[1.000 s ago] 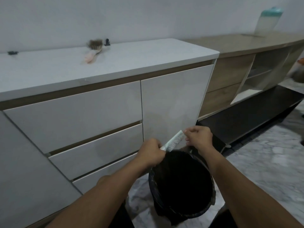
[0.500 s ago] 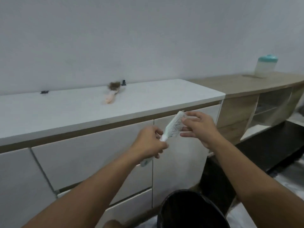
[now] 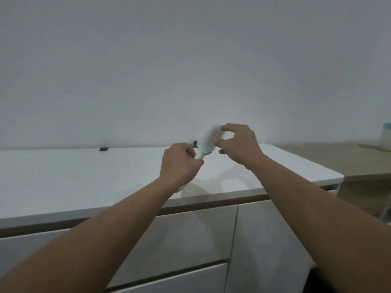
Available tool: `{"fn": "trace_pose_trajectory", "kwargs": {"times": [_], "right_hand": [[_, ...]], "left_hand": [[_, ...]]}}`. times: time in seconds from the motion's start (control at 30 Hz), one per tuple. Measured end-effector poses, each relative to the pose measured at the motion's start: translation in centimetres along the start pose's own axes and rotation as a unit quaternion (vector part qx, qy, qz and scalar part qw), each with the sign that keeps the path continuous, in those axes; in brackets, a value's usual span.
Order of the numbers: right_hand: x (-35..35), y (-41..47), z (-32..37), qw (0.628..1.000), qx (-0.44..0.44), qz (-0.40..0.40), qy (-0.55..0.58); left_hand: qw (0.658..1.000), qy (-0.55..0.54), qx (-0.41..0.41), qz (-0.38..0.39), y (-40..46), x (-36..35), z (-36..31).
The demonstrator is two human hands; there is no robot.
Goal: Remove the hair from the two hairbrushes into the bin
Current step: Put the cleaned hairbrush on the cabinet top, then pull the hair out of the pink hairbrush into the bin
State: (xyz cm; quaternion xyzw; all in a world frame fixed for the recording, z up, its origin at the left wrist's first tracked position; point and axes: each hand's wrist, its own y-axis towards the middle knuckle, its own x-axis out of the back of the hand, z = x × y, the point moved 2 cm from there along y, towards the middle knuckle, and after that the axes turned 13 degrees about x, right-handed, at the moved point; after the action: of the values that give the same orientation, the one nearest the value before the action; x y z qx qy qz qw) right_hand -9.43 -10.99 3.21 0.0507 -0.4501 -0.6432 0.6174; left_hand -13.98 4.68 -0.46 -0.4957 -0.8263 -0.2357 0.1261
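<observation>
Head view looks across a white counter (image 3: 84, 176) toward a bare wall, with both forearms reaching forward over it. Left hand (image 3: 179, 163) has its grip closed around the handle of a pale hairbrush (image 3: 208, 142), holding it tilted up and to the right above the counter. Right hand (image 3: 239, 142) sits at the brush head, its grip partly open, thumb and fingers curled loosely around the bristle face; whether any hair is pinched between them is too blurred to tell. Two small dark objects lie at the far edge of the counter, one (image 3: 103, 149) to the left and one (image 3: 195, 143) just behind the hands. Neither the second brush nor the bin shows here. A plastic brush like this should be light and stiff, with a smooth handle that could twist under pulling, so a full wrap on the handle seems right, while hair, soft and tangled, is best pinched near the bristle roots and drawn out along them. Bristles may flex or snag if yanked sideways.
</observation>
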Motion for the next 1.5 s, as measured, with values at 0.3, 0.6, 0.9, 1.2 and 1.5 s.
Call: {"fn": "trace_pose_trajectory", "kwargs": {"times": [0.3, 0.6, 0.9, 1.2, 1.5], "right_hand": [[-11.0, 6.2, -0.8, 0.968, 0.058, 0.214, -0.117], [-15.8, 9.0, -4.9, 0.954, 0.055, 0.220, -0.196], [-16.5, 9.6, -6.3, 0.931, 0.089, 0.263, -0.239], [-14.3, 8.2, -6.0, 0.970, 0.057, 0.173, -0.162], [-10.7, 3.6, -5.0, 0.988, 0.007, 0.109, -0.112]], "left_hand": [[0.992, 0.025, 0.084, -0.088, 6.9, 3.4, 5.9], [0.982, 0.082, 0.150, -0.077, 12.0, 3.6, 9.5], [0.978, 0.140, 0.146, -0.058, 13.0, 2.0, 9.5], [0.961, 0.247, 0.100, -0.075, 12.6, 1.3, 9.1], [0.973, 0.228, -0.005, 0.034, 7.2, -0.4, 6.1]]}}
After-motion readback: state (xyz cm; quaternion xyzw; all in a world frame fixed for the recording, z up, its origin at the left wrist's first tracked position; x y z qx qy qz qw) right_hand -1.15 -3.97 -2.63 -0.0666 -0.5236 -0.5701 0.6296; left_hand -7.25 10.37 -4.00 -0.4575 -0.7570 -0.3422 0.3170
